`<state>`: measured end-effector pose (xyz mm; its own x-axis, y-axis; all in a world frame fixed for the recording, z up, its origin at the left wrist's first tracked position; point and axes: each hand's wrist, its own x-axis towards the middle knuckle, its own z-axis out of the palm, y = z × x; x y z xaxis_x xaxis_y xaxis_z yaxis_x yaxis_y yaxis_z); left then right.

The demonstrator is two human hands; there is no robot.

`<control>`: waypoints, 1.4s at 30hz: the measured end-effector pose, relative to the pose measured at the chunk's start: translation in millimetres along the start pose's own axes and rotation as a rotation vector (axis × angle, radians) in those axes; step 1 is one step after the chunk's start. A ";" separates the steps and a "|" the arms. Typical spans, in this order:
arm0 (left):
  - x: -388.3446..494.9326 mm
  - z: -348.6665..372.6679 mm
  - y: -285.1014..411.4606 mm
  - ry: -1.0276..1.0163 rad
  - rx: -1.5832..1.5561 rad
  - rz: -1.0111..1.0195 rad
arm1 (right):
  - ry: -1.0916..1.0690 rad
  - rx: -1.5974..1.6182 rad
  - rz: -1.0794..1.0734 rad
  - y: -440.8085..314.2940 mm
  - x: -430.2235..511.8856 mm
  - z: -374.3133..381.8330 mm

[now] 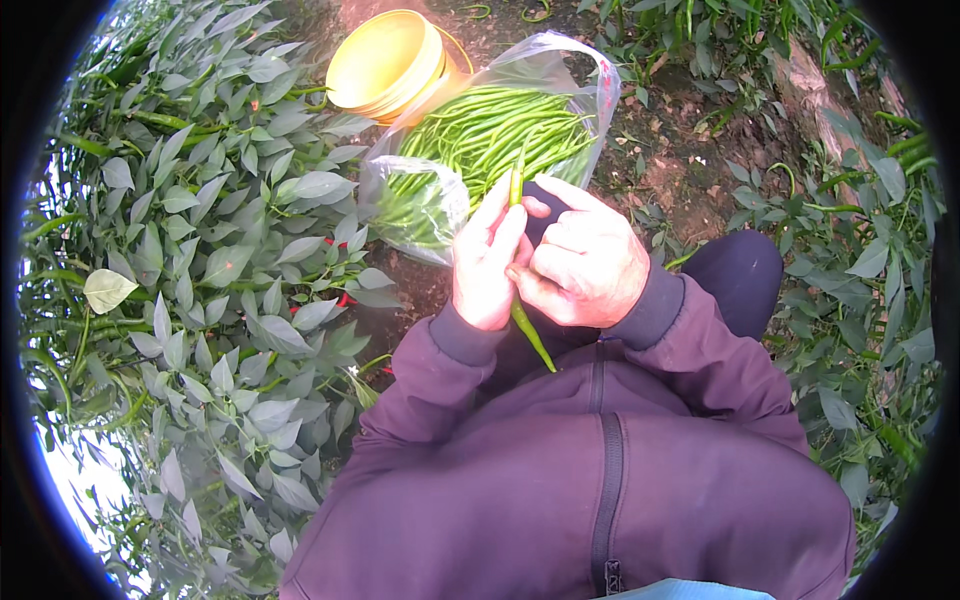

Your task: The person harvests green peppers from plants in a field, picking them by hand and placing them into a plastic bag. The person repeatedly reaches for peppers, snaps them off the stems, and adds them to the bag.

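Note:
My left hand (486, 259) is closed around a long green chili pepper (531, 330), whose one end points up above the fingers and whose other end hangs below the palm. Close against it on the right is my right hand (581, 259), its fingers curled and its thumb near the pepper; whether it grips anything cannot be told. Just beyond both hands stands a clear plastic bag (600, 112), its mouth wide, filled with many long green chili peppers (487, 124).
A yellow bucket (386, 64) leans behind the bag on the left. Dense pepper plants (240, 262) rise at the left, with more pepper plants (862, 247) at the right. Bare soil (682, 165) shows between the rows. My bent knee (739, 277) is right of my hands.

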<state>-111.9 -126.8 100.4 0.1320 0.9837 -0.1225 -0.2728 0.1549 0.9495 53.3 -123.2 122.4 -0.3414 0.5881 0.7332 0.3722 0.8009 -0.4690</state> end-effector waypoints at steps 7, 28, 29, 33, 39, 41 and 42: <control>-5.5 -0.9 -0.3 0.009 0.006 0.004 | -0.070 0.051 -0.009 -1.4 1.2 0.3; -5.7 6.0 -0.2 0.017 0.067 0.002 | -0.105 0.067 -0.012 3.4 -1.7 0.5; -5.7 5.9 -0.2 0.008 0.059 0.007 | -0.106 0.067 -0.011 3.3 -2.1 1.2; -5.1 5.6 -0.1 0.004 0.028 -0.014 | -0.121 0.031 -0.017 3.7 -3.7 4.0; -3.1 5.8 -0.1 -0.006 0.032 -0.027 | -0.116 0.031 -0.011 6.4 -6.8 4.9; -2.5 6.6 -0.2 -0.004 0.046 -0.025 | -0.108 0.028 -0.005 7.1 -8.0 5.7; -2.3 7.3 -0.4 0.001 0.056 -0.017 | -0.104 0.027 -0.001 7.3 -8.5 6.2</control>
<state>-105.2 -129.8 102.5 0.1350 0.9810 -0.1393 -0.2164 0.1664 0.9620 53.6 -121.6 109.7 -0.4297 0.5944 0.6797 0.3491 0.8036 -0.4821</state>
